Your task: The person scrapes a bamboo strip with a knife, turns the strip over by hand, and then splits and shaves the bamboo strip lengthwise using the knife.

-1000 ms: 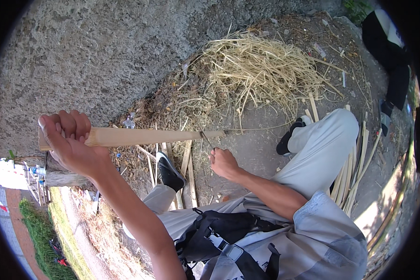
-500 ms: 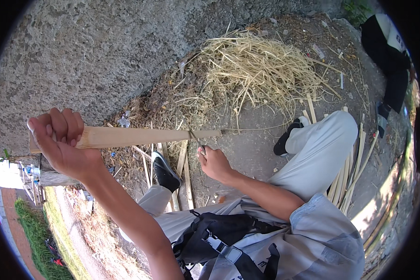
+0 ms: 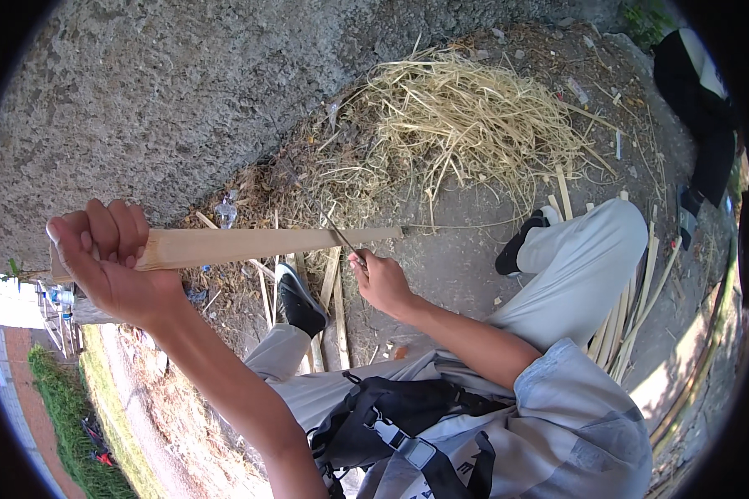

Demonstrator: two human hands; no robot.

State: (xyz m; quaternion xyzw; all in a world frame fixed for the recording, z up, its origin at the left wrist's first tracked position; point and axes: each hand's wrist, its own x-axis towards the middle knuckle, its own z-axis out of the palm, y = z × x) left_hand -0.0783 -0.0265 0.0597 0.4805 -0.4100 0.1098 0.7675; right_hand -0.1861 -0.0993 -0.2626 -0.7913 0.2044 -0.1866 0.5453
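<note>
My left hand is closed around the wide left end of a long pale wooden slat, possibly bamboo. The slat runs level to the right and narrows toward its far end. A thin knife lies slantwise across the slat near that narrow end, its blade pointing up and left. My right hand is closed on the knife's handle, most of which is hidden by the fingers. From the slat's right tip a thin strand stretches toward my right shoe.
A heap of pale shavings lies on the ground ahead, beside a rough grey wall. Loose slats lie by my left shoe, and several more beyond my right knee. Another person's dark-clothed leg shows at the upper right.
The knife blade now slants more to the left across the slat, with the right hand slightly higher. My left hand keeps its hold on the slat. The whole view has shifted a little.
</note>
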